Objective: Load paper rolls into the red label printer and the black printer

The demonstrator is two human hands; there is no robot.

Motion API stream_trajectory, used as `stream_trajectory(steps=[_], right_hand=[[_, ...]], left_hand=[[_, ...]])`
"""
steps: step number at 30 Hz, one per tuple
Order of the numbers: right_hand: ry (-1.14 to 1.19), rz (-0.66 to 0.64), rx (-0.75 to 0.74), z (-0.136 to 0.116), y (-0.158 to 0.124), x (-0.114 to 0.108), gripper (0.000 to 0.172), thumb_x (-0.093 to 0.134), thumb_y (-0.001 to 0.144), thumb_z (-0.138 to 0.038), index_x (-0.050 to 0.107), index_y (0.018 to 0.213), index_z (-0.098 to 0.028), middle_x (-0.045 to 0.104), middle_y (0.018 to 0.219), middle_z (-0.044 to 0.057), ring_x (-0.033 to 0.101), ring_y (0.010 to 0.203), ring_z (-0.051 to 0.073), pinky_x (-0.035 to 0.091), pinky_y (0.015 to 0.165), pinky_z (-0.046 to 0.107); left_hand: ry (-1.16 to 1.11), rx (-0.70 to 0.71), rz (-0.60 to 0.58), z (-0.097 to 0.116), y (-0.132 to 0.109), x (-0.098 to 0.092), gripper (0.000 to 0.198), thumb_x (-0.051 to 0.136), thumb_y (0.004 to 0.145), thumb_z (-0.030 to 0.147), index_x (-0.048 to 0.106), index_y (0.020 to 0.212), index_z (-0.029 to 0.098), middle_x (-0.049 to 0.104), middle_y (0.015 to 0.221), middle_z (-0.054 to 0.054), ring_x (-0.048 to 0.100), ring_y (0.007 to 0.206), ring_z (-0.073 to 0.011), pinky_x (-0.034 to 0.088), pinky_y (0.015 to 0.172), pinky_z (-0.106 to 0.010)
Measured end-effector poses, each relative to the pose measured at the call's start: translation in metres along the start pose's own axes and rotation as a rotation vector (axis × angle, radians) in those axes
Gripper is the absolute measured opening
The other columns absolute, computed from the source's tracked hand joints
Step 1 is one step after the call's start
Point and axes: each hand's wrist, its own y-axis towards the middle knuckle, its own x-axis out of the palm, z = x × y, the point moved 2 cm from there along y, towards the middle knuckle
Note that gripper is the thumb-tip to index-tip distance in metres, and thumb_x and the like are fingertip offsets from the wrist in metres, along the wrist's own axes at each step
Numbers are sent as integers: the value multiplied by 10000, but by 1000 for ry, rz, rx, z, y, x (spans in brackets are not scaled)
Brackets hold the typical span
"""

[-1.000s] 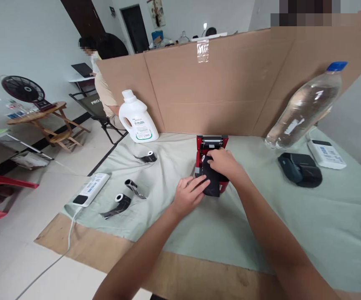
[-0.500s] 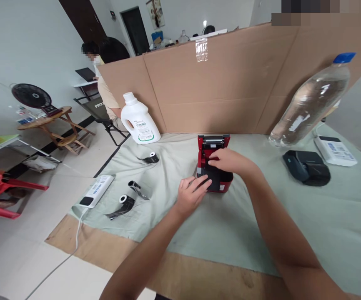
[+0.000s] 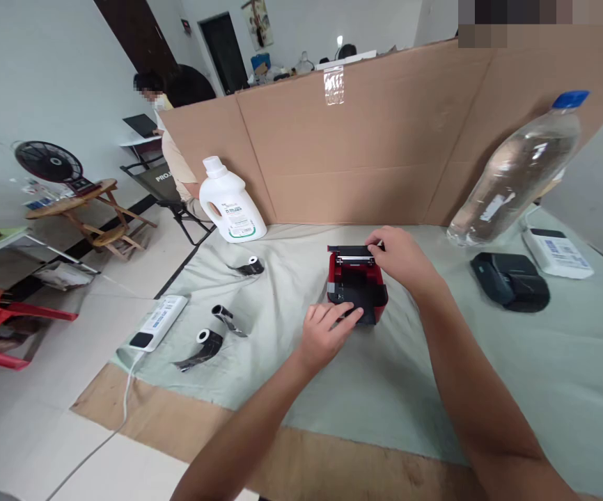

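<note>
Head view: black strip (image 3: 369, 305) is steadied, seemingly against slipping, by left hand (image 3: 325, 334), fingers spread, as device lid (image 3: 346, 251) is met by right hand (image 3: 398, 257), fingers bent, grip unclear.

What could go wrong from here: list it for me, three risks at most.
1. The raised, black-edged lid might pinch the left hand, which is at the front of the boxy red-and-black device, if it slips from the right hand at its edge.
2. The thin black sheet across the device's front could crease or skew under the left hand.
3. A tug on the wrinkled pale green cloth might roll the nearest white-cored black roll.
</note>
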Motion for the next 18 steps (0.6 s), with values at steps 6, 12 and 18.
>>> stream_trajectory(steps=[6, 12, 18], right_hand=[[2, 70, -5, -1, 1, 2, 201, 518, 915, -145, 709, 963, -184, 701, 1045, 100, 598, 1002, 264, 450, 877, 382], [17, 50, -10, 0, 3, 2, 163, 533, 901, -148, 689, 938, -179, 696, 1018, 95, 587, 982, 257, 441, 857, 367], [-3, -170, -58, -7, -9, -8, 143, 546, 869, -140, 667, 820, -196, 696, 927, 60, 589, 915, 227, 416, 769, 320]], left_hand=[[-30, 7, 38, 10, 9, 2, 281, 537, 1016, 180, 720, 1204, 280, 776, 1092, -34, 638, 910, -147, 405, 798, -314], [-32, 10, 45, 11, 11, 1, 272, 540, 1020, 187, 719, 1210, 264, 777, 1075, -44, 637, 907, -152, 401, 789, -316], [-34, 11, 41, 10, 8, 2, 284, 521, 1029, 193, 722, 1208, 284, 779, 1060, -38, 647, 924, -150, 412, 809, -313]])
